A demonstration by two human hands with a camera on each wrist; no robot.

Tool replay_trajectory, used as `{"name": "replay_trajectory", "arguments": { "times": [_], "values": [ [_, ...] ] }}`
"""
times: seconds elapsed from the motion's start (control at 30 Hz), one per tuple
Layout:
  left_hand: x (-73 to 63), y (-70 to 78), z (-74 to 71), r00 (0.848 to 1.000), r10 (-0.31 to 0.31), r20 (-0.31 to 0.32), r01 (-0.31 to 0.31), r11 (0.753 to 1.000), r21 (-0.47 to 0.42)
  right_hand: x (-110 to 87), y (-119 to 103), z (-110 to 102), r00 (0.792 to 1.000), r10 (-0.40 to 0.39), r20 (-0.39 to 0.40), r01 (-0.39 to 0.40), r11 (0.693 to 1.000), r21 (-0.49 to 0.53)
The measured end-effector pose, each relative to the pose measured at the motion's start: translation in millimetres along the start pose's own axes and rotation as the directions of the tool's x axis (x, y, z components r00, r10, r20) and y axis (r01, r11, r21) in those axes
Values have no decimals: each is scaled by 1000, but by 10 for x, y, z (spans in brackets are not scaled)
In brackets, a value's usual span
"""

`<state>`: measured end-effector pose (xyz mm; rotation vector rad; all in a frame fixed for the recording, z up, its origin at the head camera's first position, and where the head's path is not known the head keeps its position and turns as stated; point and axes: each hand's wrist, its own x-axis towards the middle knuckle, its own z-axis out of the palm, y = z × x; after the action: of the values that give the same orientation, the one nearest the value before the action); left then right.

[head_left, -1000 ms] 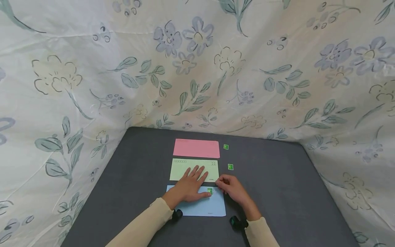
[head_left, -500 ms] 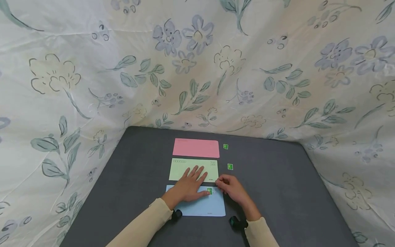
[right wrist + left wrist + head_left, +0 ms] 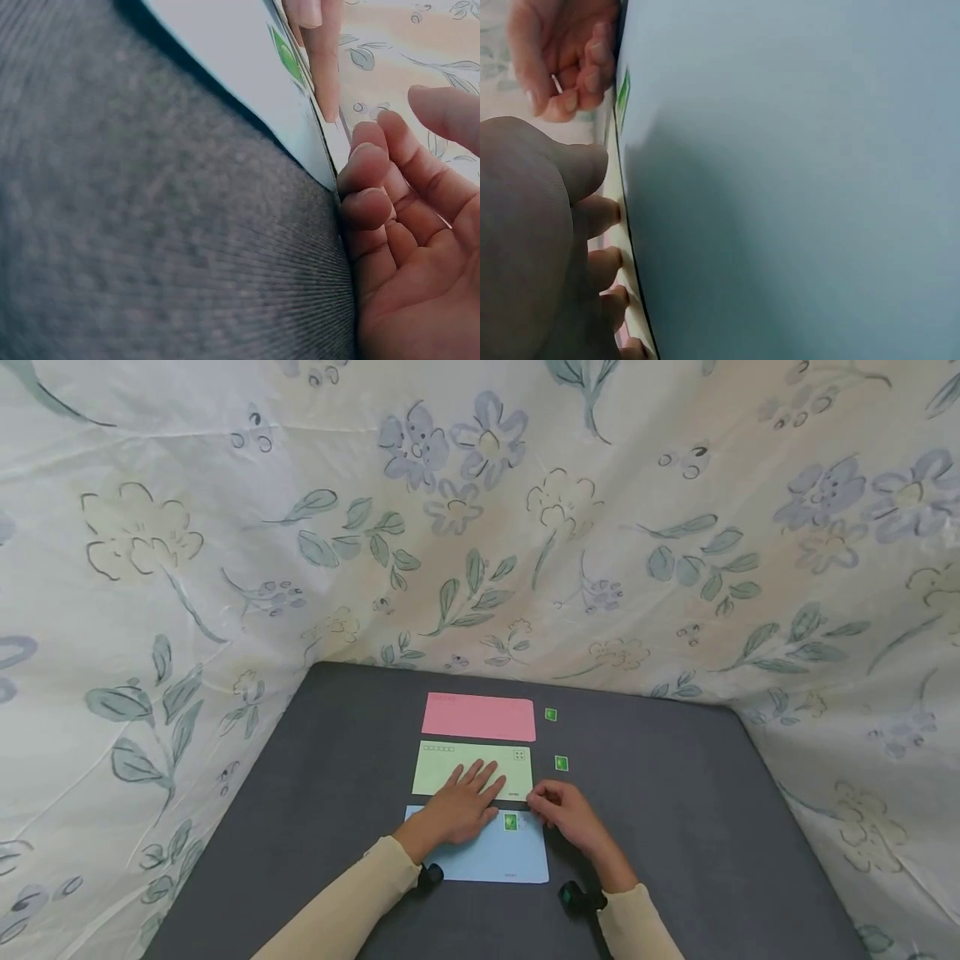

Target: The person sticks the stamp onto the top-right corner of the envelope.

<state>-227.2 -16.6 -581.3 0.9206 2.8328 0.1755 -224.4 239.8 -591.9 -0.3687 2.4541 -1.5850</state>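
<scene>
My left hand (image 3: 465, 806) rests flat with fingers spread on the green envelope (image 3: 438, 768), its palm reaching over the top of the blue envelope (image 3: 495, 860). Its thumb lies just left of a green stamp (image 3: 511, 822) at the blue envelope's upper right. My right hand (image 3: 566, 814) sits at the green envelope's lower right corner, close to the blue one's top right corner. In the right wrist view, the right hand's fingers (image 3: 367, 165) are loosely curled, with nothing seen between them, beside the blue envelope's corner.
A pink envelope (image 3: 478, 717) lies above the green one. Two loose green stamps, an upper stamp (image 3: 551, 714) and a lower stamp (image 3: 562, 763), lie to the right of the envelopes. A floral cloth (image 3: 480, 527) hangs behind the dark table (image 3: 720, 860).
My left thumb has drawn left, away from the stamp on the blue envelope, which now shows whole. The right hand has barely moved.
</scene>
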Motion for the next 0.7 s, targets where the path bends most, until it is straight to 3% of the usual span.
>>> {"name": "replay_trajectory", "arguments": {
  "times": [0.27,0.7],
  "values": [
    [-17,4,-25,1000,3,-3,-3,1000,-18,9,-34,-50,999,-36,-10,36,999,19],
    [-26,-20,11,1000,13,-25,-14,999,-33,211,-136,-405,982,-4,-188,-21,992,-127]
  ]
}}
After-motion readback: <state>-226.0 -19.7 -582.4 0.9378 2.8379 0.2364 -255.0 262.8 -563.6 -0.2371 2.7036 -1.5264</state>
